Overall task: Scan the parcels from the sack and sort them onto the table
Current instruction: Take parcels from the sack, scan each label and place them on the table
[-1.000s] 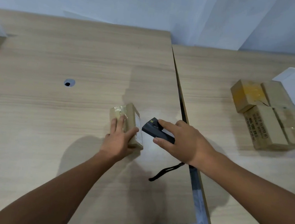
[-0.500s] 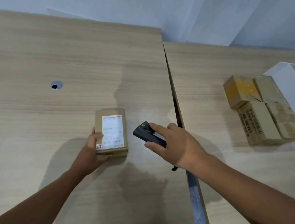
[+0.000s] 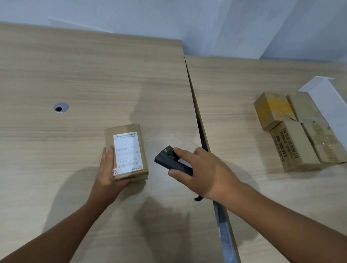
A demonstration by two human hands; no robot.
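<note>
A label-up parcel [image 3: 126, 152] sits at mid-worktop [image 3: 66, 76], its near end gripped by the curled fingers of the left hand [image 3: 107, 173]. At its 3 o'clock, the right hand [image 3: 204, 176] holds a dark scanner [image 3: 170, 160], fingers wrapped around it. Four boxes [image 3: 293, 132] cluster toward 2 o'clock.

from my left hand [image 3: 107, 173] the parcel [image 3: 126, 147] lies on the table [image 3: 67, 65]; just right, the scanner [image 3: 167, 157] in my right hand [image 3: 204, 176]; four boxes [image 3: 291, 131] well right.
</note>
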